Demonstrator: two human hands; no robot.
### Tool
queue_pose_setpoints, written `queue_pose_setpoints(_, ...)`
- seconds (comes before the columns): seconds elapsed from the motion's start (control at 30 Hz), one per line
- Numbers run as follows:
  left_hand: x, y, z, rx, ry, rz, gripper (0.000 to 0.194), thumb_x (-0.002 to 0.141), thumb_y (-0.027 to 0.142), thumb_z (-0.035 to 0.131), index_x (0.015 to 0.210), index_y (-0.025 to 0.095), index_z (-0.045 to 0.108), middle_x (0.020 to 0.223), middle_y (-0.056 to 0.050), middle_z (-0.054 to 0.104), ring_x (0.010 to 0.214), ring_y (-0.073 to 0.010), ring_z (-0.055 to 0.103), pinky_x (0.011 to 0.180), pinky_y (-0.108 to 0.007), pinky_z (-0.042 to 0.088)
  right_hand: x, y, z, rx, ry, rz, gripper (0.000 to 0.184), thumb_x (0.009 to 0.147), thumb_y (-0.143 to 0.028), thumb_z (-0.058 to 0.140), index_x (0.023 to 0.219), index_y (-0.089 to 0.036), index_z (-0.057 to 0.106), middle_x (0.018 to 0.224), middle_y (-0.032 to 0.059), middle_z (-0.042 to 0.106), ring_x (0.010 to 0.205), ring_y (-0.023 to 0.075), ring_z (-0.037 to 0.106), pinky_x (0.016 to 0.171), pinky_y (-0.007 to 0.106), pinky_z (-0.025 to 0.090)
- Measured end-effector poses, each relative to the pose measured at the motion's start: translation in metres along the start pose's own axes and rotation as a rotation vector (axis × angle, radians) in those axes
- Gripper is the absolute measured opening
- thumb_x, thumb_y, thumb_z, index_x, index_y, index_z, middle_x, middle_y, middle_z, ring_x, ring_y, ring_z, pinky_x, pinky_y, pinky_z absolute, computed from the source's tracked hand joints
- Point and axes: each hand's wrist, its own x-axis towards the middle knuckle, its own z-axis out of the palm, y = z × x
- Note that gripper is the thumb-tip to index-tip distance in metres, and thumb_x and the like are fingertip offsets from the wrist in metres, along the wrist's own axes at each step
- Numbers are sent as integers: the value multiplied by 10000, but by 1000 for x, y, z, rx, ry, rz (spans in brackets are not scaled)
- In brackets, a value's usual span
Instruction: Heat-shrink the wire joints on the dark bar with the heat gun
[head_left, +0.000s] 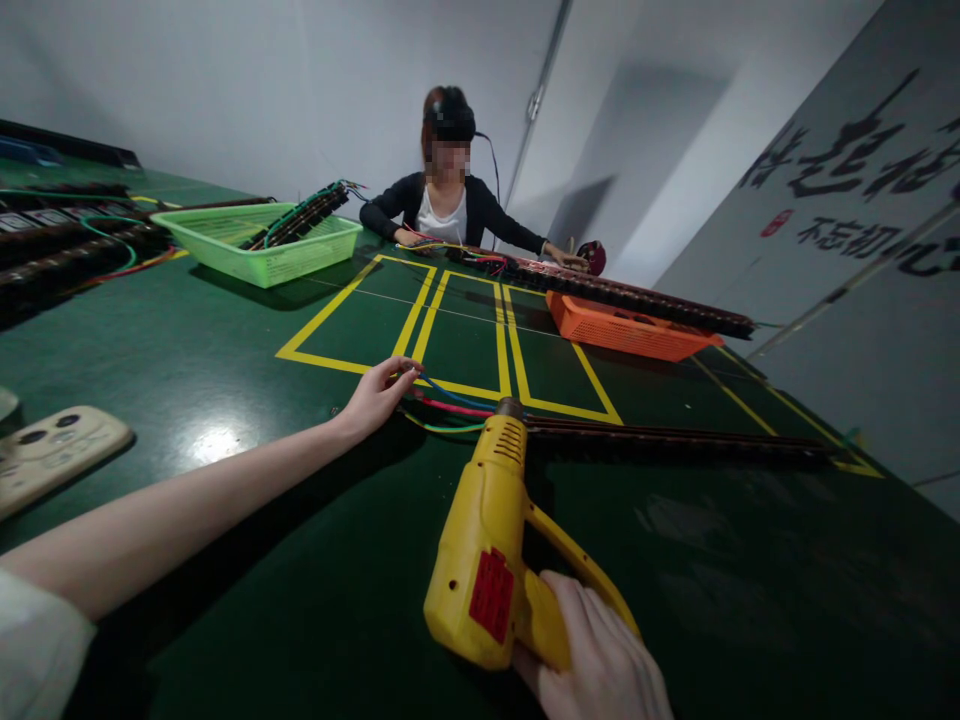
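Observation:
My right hand (pixel 600 660) grips the handle of a yellow heat gun (pixel 487 540), whose nozzle points at the near end of a long dark strip (pixel 675 440) lying on the green table (pixel 300 560). My left hand (pixel 379 392) reaches across and pinches the coloured wires (pixel 450 408) (red, blue, green) that come out of that strip's end, just ahead of the nozzle.
A phone (pixel 52 450) lies at the left edge. A green basket (pixel 255 240) holds more strips at the back left; an orange tray (pixel 622 330) sits back right under another long strip. A person (pixel 450 200) works opposite. Yellow tape lines (pixel 457 340) mark the table's middle.

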Motion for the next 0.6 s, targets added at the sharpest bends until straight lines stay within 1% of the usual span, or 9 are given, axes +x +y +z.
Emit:
queue_pose_setpoints(0.13, 0, 1, 0, 17, 26, 63, 405, 798, 467, 539, 1014, 126, 580, 992, -73, 619, 871, -147, 617, 787, -232, 488, 3, -2, 3, -27, 42, -103, 483, 726, -215, 586, 1157, -203, 367, 962, 39, 596, 871, 192, 601, 755, 331, 490)
queue_pose_setpoints(0.2, 1, 1, 0, 8, 29, 69, 409, 805, 467, 527, 1014, 121, 586, 975, -76, 625, 896, -152, 610, 827, -246, 479, 6, -9, 4, -47, 56, -111, 486, 723, -214, 597, 1154, -186, 373, 964, 55, 598, 870, 209, 599, 749, 348, 494)
queue_pose_setpoints(0.3, 1, 3, 0, 1, 32, 64, 424, 812, 483, 509, 1003, 112, 588, 976, -84, 625, 872, -152, 613, 822, -252, 476, 10, -26, 5, -54, 55, -50, 541, 676, -176, 659, 1143, -170, 387, 976, 67, 594, 896, 230, 585, 770, 385, 491)
queue_pose_setpoints(0.37, 1, 4, 0, -13, 27, 49, 443, 811, 495, 506, 1010, 107, 583, 951, -87, 631, 846, -150, 616, 808, -252, 478, 14, -38, 7, -39, 54, -53, 542, 657, -157, 680, 1131, -156, 417, 972, 70, 595, 892, 233, 580, 767, 393, 493)
queue_pose_setpoints(0.43, 0, 6, 1, -29, 18, 28, 472, 807, 505, 507, 1044, 102, 577, 904, -85, 638, 829, -148, 615, 806, -253, 480, 18, -50, 9, -11, 63, -90, 526, 647, -159, 690, 1119, -138, 458, 969, 78, 598, 882, 239, 580, 756, 400, 500)
queue_pose_setpoints(0.5, 0, 8, 1, -14, 17, 11, 503, 804, 511, 507, 1084, 99, 578, 863, -80, 641, 819, -144, 608, 809, -251, 477, 23, -62, 11, 23, 108, -119, 524, 613, -163, 710, 1092, -114, 502, 952, 94, 603, 854, 251, 583, 732, 413, 508)
queue_pose_setpoints(0.6, -1, 10, -1, 46, 43, 7, 533, 789, 525, 518, 1105, 104, 600, 925, -87, 645, 841, -146, 595, 803, -245, 466, 32, -84, 15, 66, 184, -136, 544, 549, -171, 747, 1048, -86, 547, 920, 109, 609, 819, 258, 585, 707, 417, 519)
